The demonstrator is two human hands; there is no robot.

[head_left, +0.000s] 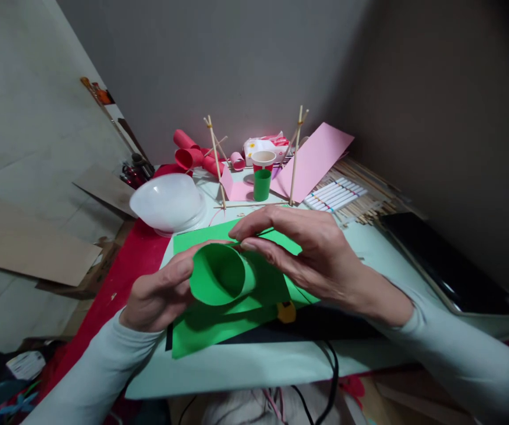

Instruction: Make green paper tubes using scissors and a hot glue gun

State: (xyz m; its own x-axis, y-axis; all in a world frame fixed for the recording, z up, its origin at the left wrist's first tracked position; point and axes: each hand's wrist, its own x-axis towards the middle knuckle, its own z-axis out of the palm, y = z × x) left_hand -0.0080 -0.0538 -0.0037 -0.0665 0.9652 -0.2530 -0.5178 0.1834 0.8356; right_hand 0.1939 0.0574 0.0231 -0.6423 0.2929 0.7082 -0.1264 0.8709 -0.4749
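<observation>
A rolled tube of green paper (221, 274) is held above a flat green paper sheet (210, 330) in the middle of the table. My left hand (159, 295) grips the tube from the left, thumb along its rim. My right hand (303, 251) comes in from the right, its fingers pinched on the tube's upper edge. Both hands are closed on the green roll. A black sheet (316, 327) lies under the green one, with a small yellow object (286, 311) on it.
A white bowl (168, 203) sits upside down at the left. Behind stand two stick tripods (217, 159), a green cup (262, 184), a paper cup (264, 159), red paper rolls (190, 153), pink sheets (314, 159), markers (334, 195) and skewers (369, 203). A black cable (329, 378) hangs over the front edge.
</observation>
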